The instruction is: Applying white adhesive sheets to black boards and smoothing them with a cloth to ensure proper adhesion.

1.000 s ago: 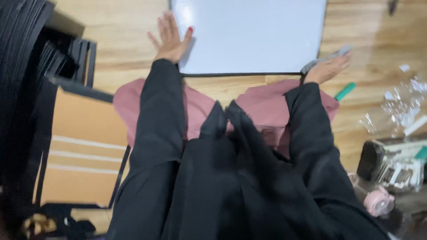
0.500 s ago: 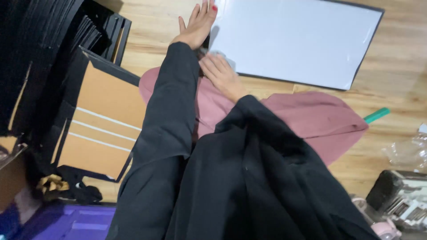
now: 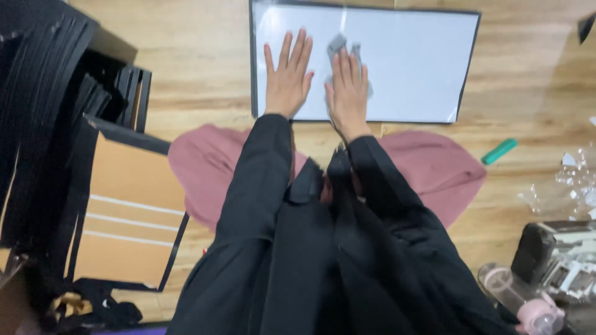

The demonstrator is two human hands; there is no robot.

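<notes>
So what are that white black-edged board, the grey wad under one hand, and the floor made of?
White black-framed board: glossy, glare streaks suggest glass or plastic sheet. Grey crumpled wad under the right hand: soft folds, probably cloth. Light brown plank floor: grain lines and sheen, wood or laminate.

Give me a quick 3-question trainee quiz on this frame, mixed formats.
1. True or false: the left hand lies flat, fingers spread, on the white framed panel.
2. What is under the right hand? A) green marker B) grey cloth C) pink bottle
3. Fill in: the green marker lies on the wooden floor, to the panel's lower ____.

Key
1. True
2. B, the grey cloth
3. right
</notes>
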